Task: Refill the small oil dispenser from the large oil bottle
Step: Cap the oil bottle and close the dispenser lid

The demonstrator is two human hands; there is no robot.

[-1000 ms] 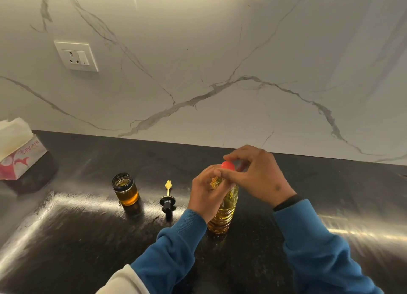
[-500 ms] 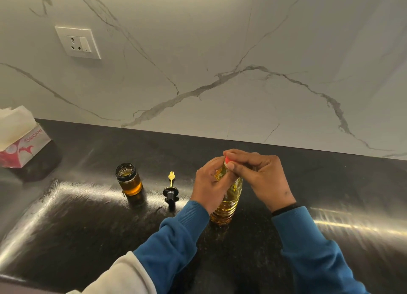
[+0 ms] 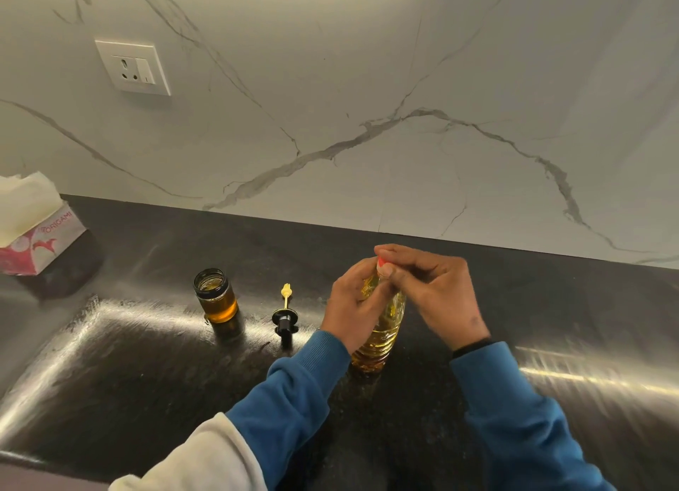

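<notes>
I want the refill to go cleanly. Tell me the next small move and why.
Probably finish twisting the red cap off. The right hand pinches it while the left hand grips the large oil bottle, which stands upright on the counter. The small dispenser jar already stands open, its spout stopper lying beside it.

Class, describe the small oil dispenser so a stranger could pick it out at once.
On the black countertop, look right of the tissue box. The small oil dispenser stands open, a squat dark-rimmed glass jar, part full of amber oil, left of its removed pourer.
</notes>
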